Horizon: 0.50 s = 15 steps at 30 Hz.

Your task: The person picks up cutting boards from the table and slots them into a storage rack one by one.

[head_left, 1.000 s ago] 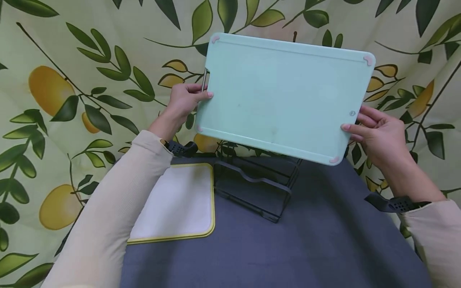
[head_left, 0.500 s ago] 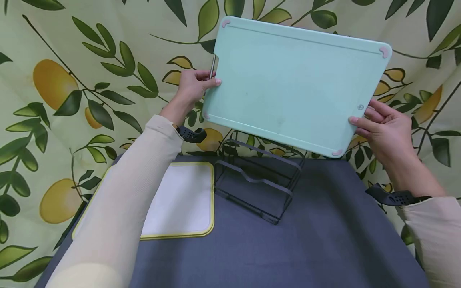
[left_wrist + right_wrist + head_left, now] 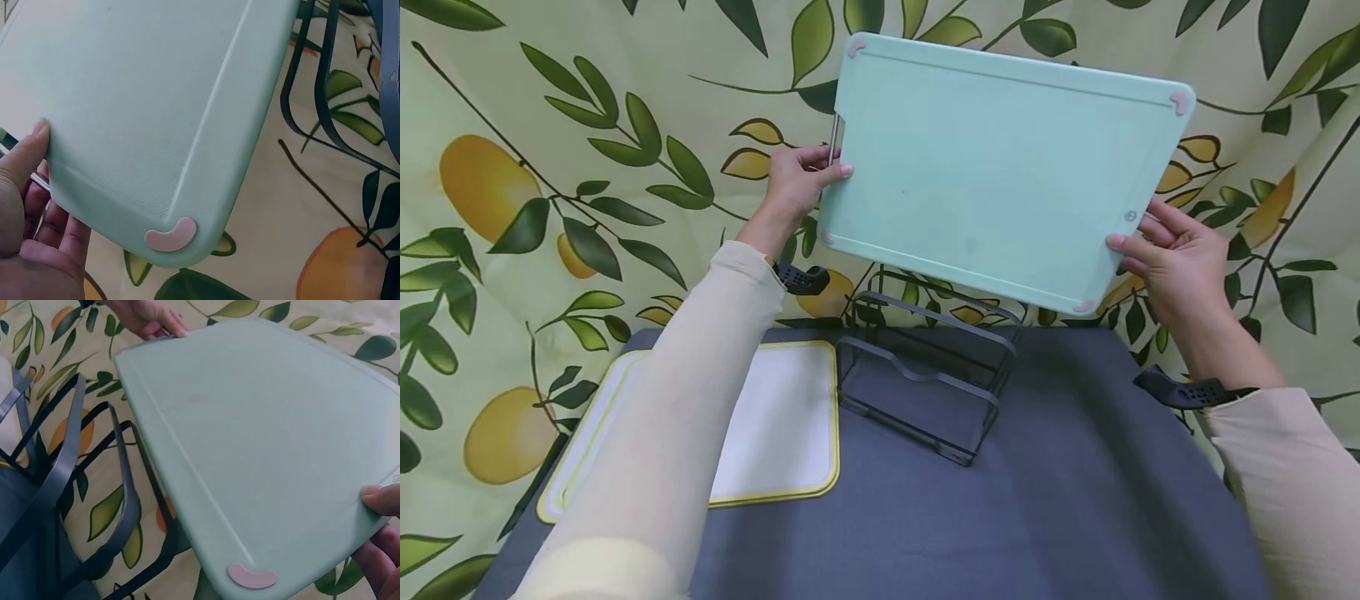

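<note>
Holding with both hands: pale green cutting board [image 3: 1000, 175], raised above the table [image 3: 1075, 500], broad face toward the head camera, its right end lower. Left hand [image 3: 797, 179] pinches the left short edge by a metal handle [image 3: 834, 137], thumb on the near face, other fingers behind. Right hand [image 3: 1183, 254] pinches the opposite edge near its lower corner, thumb likewise in front. Dark rack [image 3: 925, 377] stands on the table, below the board in the head view; cannot tell if they touch. White board [image 3: 790, 417], yellow-rimmed, lies flat just left of the rack, partly hidden by the left sleeve [image 3: 662, 442].
</note>
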{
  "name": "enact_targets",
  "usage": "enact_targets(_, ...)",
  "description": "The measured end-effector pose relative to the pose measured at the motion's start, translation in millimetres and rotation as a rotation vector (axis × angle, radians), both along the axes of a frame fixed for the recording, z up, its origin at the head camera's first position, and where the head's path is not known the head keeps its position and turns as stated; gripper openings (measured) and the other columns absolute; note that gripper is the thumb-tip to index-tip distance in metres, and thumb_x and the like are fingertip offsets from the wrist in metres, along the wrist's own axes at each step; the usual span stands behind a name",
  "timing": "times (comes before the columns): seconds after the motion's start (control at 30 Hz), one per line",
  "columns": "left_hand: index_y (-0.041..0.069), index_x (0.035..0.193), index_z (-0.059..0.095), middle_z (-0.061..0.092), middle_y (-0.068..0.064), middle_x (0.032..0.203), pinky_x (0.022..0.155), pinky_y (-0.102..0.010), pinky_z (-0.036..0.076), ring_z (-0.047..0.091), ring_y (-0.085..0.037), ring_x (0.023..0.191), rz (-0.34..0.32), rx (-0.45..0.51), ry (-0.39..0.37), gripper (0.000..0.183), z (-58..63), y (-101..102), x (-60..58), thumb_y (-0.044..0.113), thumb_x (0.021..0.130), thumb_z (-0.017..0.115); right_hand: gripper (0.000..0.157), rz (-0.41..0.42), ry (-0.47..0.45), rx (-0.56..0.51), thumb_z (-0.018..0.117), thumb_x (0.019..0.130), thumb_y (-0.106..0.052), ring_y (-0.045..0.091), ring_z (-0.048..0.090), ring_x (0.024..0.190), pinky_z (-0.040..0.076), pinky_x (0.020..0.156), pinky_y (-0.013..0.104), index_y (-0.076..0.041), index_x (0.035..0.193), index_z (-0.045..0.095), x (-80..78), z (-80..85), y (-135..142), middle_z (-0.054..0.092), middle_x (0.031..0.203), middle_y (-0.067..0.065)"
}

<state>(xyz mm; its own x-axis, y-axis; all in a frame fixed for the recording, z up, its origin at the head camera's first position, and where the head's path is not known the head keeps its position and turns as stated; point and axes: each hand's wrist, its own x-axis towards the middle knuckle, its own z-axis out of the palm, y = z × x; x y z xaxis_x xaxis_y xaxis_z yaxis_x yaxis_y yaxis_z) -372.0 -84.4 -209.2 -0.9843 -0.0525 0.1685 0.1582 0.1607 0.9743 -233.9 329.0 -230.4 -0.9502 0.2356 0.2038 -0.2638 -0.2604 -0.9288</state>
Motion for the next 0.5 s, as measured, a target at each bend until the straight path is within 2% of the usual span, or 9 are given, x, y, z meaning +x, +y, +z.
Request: enact_targets(0.5, 0.017, 0.119, 0.069, 0.061, 0.005, 0.096, 0.093, -0.032, 0.050, 0.053, -0.010, 0.095, 0.011, 0.038, 0.022, 0.043, -14.4, -0.7, -9.6, 0.018, 0.077, 0.080, 0.062, -0.023, 0.052, 0.037, 0.076, 0.071, 0.012, 0.013, 0.072, 0.087, 0.057, 0.065, 0.027, -0.010, 0.127, 0.063, -2.1, -13.6, -7.7, 0.074, 0.104, 0.002)
